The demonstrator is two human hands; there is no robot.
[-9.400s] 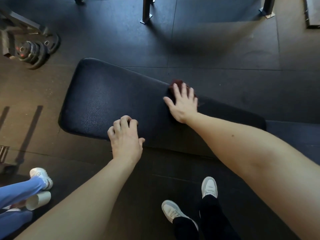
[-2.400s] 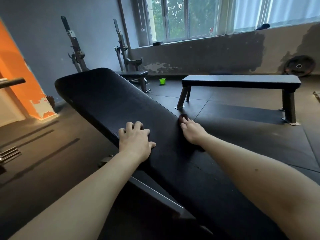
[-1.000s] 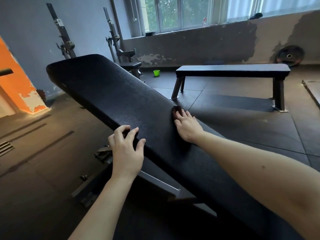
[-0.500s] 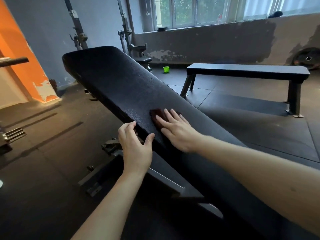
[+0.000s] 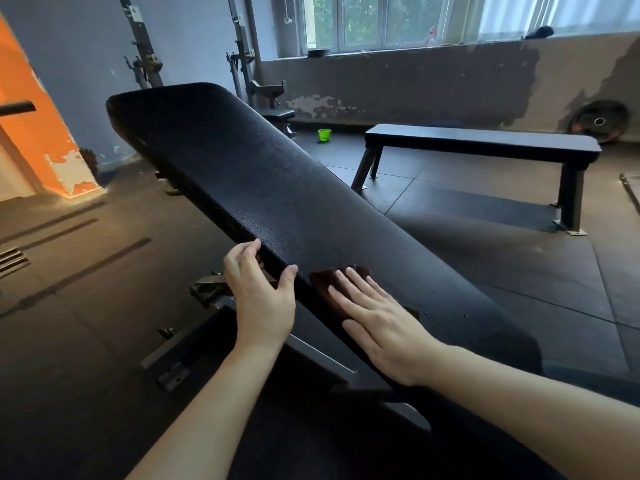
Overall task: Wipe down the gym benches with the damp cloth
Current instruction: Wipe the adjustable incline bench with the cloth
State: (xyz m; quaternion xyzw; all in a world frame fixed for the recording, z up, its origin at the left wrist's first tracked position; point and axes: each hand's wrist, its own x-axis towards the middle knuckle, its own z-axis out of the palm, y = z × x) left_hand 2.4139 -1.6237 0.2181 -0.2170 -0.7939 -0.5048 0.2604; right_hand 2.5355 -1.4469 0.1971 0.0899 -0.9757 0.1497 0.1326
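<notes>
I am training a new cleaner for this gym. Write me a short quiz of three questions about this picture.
1. True or false: the right hand presses the dark red cloth flat on the inclined black padded bench.
2. What does the left hand grip? A) the cloth B) the bench's side edge C) nothing
3. Fill in: the small green bucket stands on the ____.

Key: 1 true; 2 B; 3 floor.
</notes>
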